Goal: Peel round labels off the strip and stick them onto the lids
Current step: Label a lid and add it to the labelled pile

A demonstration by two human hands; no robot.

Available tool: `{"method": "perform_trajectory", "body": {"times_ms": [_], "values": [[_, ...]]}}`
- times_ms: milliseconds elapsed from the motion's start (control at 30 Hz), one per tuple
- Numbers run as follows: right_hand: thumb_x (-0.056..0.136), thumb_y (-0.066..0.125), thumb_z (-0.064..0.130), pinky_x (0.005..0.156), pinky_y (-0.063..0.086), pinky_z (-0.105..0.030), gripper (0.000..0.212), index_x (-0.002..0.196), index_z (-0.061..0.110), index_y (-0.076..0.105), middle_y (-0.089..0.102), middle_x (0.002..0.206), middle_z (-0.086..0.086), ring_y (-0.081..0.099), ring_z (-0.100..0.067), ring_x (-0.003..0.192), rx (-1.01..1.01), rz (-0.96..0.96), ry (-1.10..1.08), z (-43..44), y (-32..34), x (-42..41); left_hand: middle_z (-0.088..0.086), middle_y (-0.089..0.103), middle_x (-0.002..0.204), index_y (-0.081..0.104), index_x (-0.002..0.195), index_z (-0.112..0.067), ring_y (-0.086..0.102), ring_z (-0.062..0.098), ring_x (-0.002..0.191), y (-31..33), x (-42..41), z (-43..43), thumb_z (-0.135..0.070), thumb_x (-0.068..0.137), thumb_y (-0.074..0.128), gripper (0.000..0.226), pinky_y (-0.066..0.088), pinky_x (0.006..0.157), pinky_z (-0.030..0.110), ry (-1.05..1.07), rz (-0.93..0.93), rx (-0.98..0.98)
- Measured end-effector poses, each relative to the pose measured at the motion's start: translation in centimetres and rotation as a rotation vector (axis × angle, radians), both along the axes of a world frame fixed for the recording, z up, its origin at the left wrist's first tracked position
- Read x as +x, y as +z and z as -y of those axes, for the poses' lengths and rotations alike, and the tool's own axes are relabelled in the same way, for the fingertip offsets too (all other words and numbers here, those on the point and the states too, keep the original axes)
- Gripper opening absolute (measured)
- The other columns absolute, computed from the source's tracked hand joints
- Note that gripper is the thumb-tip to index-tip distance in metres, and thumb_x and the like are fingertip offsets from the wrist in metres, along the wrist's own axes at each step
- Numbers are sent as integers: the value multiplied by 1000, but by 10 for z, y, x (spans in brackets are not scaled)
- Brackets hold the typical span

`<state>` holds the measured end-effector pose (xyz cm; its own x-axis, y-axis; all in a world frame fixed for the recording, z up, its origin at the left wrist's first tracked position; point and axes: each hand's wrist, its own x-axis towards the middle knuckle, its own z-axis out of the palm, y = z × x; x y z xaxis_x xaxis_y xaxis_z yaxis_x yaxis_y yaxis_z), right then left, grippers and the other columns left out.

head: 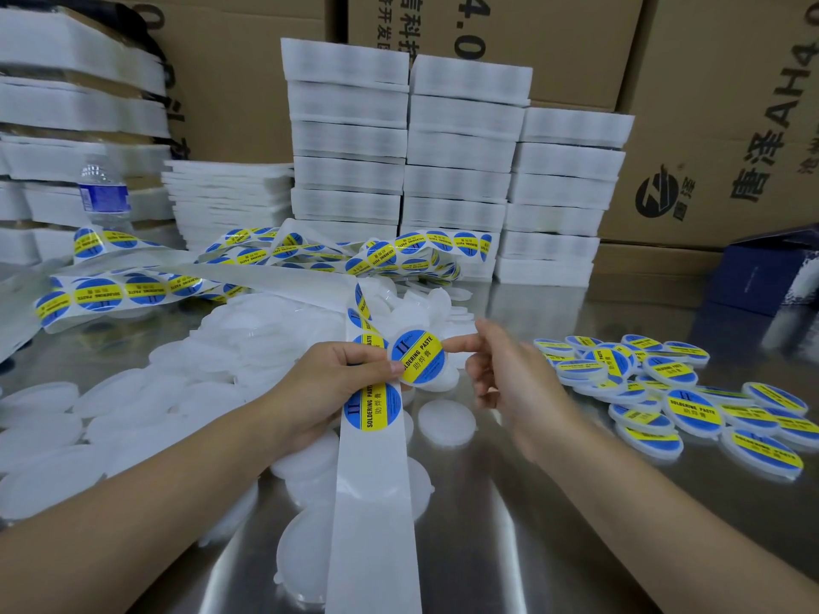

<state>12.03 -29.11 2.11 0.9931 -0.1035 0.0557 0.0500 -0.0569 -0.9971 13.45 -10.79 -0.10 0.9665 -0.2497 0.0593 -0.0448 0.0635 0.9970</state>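
Observation:
My left hand point(337, 383) grips the white backing strip point(372, 502) and, between thumb and fingers, a white lid point(419, 356) that carries a round blue-and-yellow "SOLDERING PASTE" label. One more label point(371, 407) sits on the strip just below my thumb. My right hand point(505, 374) is to the right of the lid, its index fingertip touching the lid's right edge and the other fingers loosely curled. Plain white lids point(447, 421) lie loose on the steel table. The strip runs up and back into a tangle of labelled strip point(248, 254).
Labelled lids point(691, 405) are heaped at the right on the steel table point(554, 525). Unlabelled lids point(133, 409) spread over the left. Stacks of white foam trays point(456, 170), cardboard boxes point(731, 126), a water bottle point(104, 192) and a dark blue box point(762, 277) stand behind.

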Motion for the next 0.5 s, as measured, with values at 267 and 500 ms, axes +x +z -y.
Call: {"method": "perform_trajectory", "body": {"times_ms": [267,500], "values": [[92,46,39,57,36,-27,28,79,36,71,52,53,10,43,-7,50,-148,262,-105,8,2,2,2,74,75,78,70,-15,67,9,62,1,-2,-1,-31,57,74,21,53,58,19,-12,-4,10],[85,43,60,73,47,-26,31,104,40,56,65,81,17,58,1,73,-521,404,129,-6,-25,1,10,75,84,79,75,-11,70,13,68,2,-4,0,-30,53,77,29,54,61,19,-74,22,22]]}}
